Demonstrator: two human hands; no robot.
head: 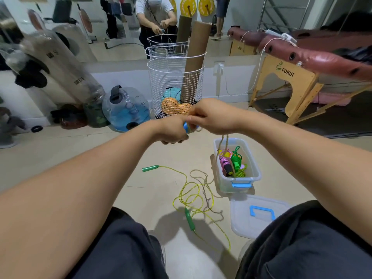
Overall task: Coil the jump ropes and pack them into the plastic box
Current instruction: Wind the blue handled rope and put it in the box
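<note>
Both hands raised in front of the chest, close together. Left hand (pixel 173 130) curled round a blue handle (pixel 185 125) of the brown cord rope (pixel 204 185); right hand (pixel 211 117) pinching the cord just beside it, fingers bent in. Looks like a wrap round the handle is under way.

Cord hangs from the right hand, drops past the near wall of the plastic box (pixel 255 168), then trails in loose loops on the floor. There it crosses the yellow-green rope (pixel 188 198), which lies uncoiled, one green handle (pixel 150 168) far out to the left, the other (pixel 189 218) near the person's knees.

Box sits open on the floor to the right, already holding coiled ropes: pink, green, yellow. Lid (pixel 259 214) lies beside it, nearer the person.

Risks, as I judge them:
- The brown cord overlaps the yellow-green loops; pulling in more cord could drag or knot the two together.
- The hanging stretch runs close to the box contents and might snag a packed coil and lift it out.
- Slack grip on the handle would let the wraps spring loose.
</note>
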